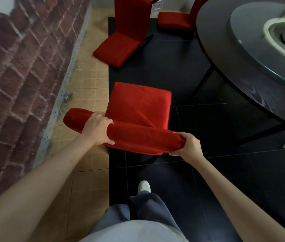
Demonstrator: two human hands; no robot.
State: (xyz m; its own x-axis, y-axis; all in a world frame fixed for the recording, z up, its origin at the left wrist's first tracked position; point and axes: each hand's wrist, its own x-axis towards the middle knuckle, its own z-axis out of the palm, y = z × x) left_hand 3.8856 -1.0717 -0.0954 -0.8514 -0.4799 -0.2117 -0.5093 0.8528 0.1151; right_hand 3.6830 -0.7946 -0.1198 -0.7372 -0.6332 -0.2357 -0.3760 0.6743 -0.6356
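Observation:
A chair in a red fabric cover [139,105] stands right in front of me, seen from above and behind. Its backrest top [138,138] runs across the view from left to right. My left hand [98,129] grips the backrest top near its left end, thumb on the near side and fingers over the far side. My right hand [186,145] pinches the red cover at the right corner of the backrest. The seat lies beyond my hands, on the black floor.
A brick-pattern wall [21,75] runs along the left, with tan floor tiles beside it. Two more red chairs [122,41] [175,20] stand further back. A large round dark table [243,67] with a glass turntable fills the upper right. My leg and white shoe [144,186] are below.

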